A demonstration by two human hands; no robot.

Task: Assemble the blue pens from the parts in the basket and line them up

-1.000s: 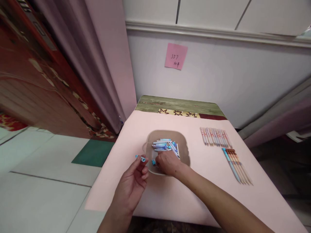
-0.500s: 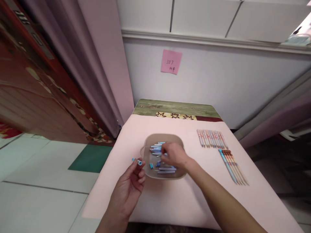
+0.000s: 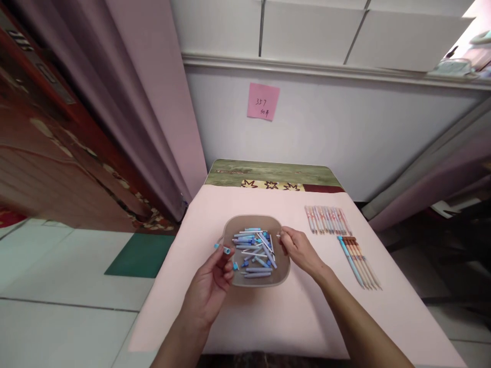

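My left hand (image 3: pixel 215 273) pinches a short light-blue pen barrel (image 3: pixel 222 249), its open end facing right, over the left rim of a grey-brown plastic basin (image 3: pixel 282 276). At the basin's right rim is my right hand (image 3: pixel 301 249), thumb and fingers closed on what looks like a thin white pen refill (image 3: pixel 279 235); only its small tip shows. Inside the basin lie loose pen parts: lilac barrels (image 3: pixel 258 275), blue barrels, thin white refills (image 3: pixel 254 254) and small bright-blue pieces (image 3: pixel 235 266).
On the pink tablecloth (image 3: pixel 245 322), right of the basin, lies a row of several patterned pens (image 3: pixel 328 220). Nearer me are several brown-topped pens (image 3: pixel 362 263) beside one blue pen (image 3: pixel 351 261). A pink note (image 3: pixel 263 101) hangs on the wall behind the table.
My right hand has come out of the basin to its right rim, with a small white tip now showing at its fingers. My left hand still holds the blue barrel.
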